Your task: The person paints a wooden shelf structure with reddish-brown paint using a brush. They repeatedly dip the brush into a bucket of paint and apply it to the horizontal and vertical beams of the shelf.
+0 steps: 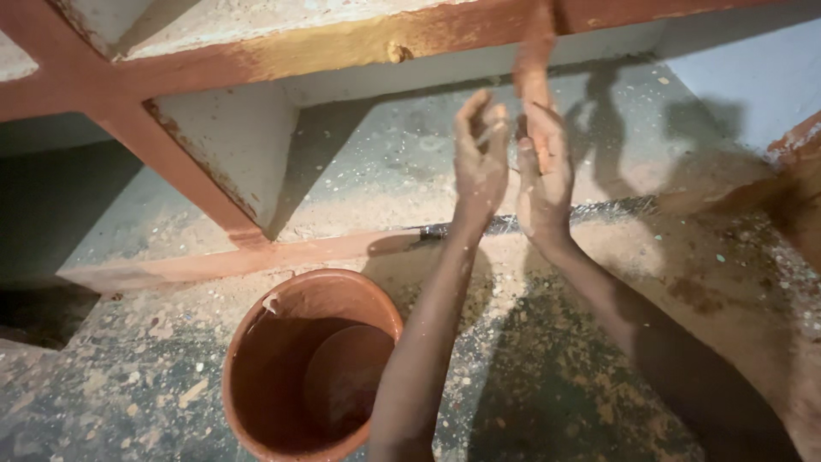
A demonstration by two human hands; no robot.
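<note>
Rising together in front of a rust-red painted concrete frame (342, 47), the left hand (481, 162) and right hand (544, 175) are open, fingers spread, holding nothing. Wet red coating could drip onto the speckled floor (128, 376). Below, an orange bucket (256, 342) holds reddish liquid.

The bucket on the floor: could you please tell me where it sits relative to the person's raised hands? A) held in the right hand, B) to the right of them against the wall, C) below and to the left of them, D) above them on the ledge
C: the reddish bucket stands on the speckled floor, lower left of the left hand and right hand, which touch neither it nor the floor.
</note>
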